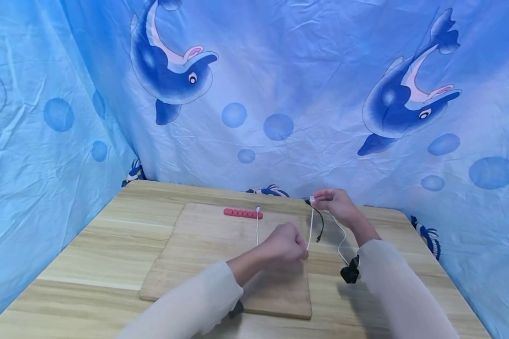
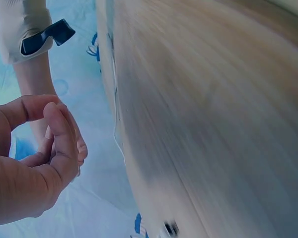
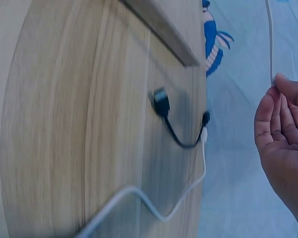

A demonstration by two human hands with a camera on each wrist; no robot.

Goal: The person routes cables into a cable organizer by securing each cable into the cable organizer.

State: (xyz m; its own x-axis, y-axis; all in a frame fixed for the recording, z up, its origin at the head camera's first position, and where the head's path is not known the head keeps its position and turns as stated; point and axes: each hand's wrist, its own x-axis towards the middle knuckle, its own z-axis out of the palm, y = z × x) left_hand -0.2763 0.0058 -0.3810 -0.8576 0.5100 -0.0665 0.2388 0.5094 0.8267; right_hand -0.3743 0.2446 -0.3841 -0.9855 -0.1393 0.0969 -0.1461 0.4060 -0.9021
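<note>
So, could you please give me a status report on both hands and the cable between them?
Left hand and right hand pinching a white cable. Cable straight between them, above table. Black cable near right hand; nothing obviously blocking.

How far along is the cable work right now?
Looks done: one white cable lies at the right end of the red strip.
In hand: a white length spans the left hand and the right hand; whether it joins that cable is hidden.
Probably left: the black cable and the loose white cable, both off the strip, right of the board.
</note>
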